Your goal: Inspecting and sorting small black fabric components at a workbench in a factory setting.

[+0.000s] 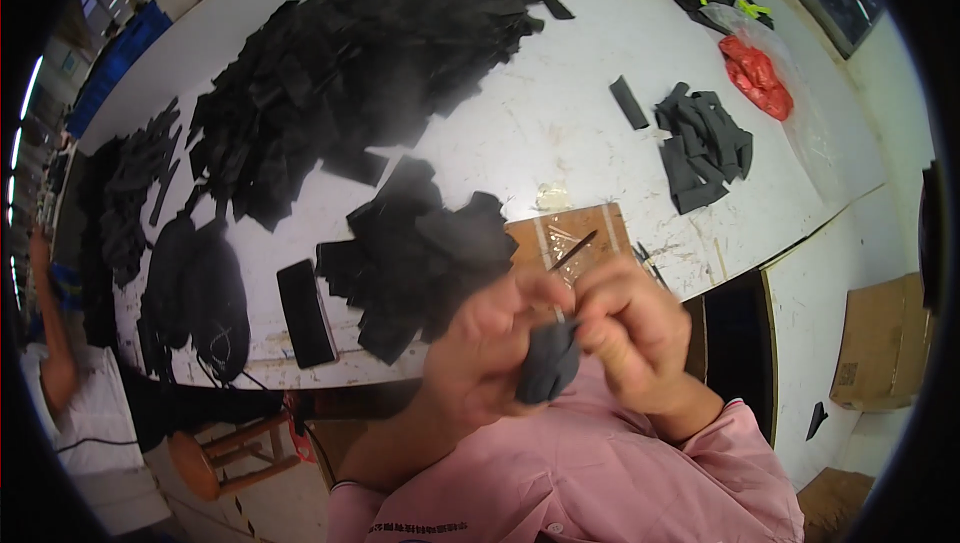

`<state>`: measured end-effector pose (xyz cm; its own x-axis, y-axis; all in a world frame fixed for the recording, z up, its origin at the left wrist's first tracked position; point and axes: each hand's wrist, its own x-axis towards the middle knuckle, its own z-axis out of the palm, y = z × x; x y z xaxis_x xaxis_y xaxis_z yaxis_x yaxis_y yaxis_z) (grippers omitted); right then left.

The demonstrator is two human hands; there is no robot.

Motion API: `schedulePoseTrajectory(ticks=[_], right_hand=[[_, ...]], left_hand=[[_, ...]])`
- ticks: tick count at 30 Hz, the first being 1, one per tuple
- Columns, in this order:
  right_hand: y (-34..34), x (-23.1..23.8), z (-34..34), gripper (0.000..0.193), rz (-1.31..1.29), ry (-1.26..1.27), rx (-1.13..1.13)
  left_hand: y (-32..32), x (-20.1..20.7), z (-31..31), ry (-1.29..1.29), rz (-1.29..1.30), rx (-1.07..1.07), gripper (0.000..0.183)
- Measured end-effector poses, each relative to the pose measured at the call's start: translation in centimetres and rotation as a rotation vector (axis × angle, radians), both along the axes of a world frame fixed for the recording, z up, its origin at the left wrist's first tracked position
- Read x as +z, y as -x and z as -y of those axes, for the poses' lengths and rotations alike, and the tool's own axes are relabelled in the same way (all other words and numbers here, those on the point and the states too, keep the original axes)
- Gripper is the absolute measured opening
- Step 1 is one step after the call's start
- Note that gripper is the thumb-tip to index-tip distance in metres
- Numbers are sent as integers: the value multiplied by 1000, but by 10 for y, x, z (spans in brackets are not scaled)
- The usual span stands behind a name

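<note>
Close to my chest, both hands hold a small dark grey fabric piece (548, 363), folded or rolled up. My left hand (478, 343) is closed around its left side, slightly blurred. With fingers pinched at its upper right edge, my right hand (635, 333) grips the same piece; a small pale bit shows between the fingertips. Just beyond the hands lies a brown board (610, 225) with clear tape and a thin dark pointed tool (575, 249) on it. Left of the board spreads a loose heap of black fabric pieces (415, 253), partly behind my left hand.
A large mound of black fabric (340, 73) covers the far left table. Grey strips (700, 148) and a red plastic bag (757, 78) lie at right. A black phone (307, 313) rests near the front edge. Another person's arm (55, 333) shows far left, near a wooden stool (205, 463).
</note>
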<state>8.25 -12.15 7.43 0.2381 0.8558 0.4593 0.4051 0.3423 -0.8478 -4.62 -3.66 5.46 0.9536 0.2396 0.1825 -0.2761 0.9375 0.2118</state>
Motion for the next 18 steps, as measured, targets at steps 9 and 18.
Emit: schedulePoseTrajectory(ticks=[9, 18], right_hand=[[-53, -46, -23, 19, -828, 457, 123], [-62, -66, -31, 23, -896, 411, 253]], left_hand=[[-53, -41, -34, 301, -196, -47, 22], [-47, -52, -27, 85, -279, 125, 23]])
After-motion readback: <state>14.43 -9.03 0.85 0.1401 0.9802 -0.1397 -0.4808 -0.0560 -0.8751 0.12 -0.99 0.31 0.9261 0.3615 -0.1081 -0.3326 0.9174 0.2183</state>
